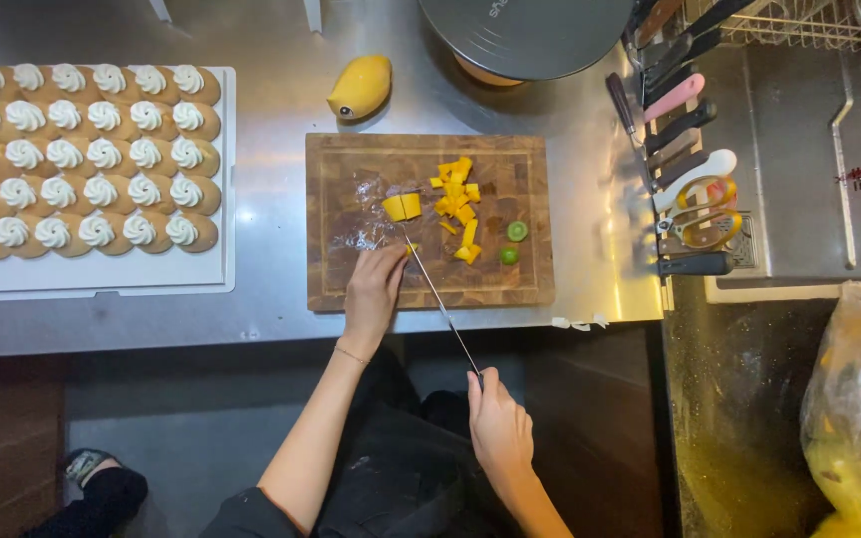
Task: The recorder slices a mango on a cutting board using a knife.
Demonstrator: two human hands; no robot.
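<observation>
While a white tray (102,274) of cream-topped pastries (87,159) sits far left, we see the left hand (373,291) resting loosely on the wooden board (351,279) below the mango piece (402,206), the right hand (498,428) clenched round a long knife (437,295), and a yellowish plastic bag (859,408) far right.

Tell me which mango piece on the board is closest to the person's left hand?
The large uncut chunk, lying apart on the wooden board just above the left hand. The small cubes lie farther right.
</observation>
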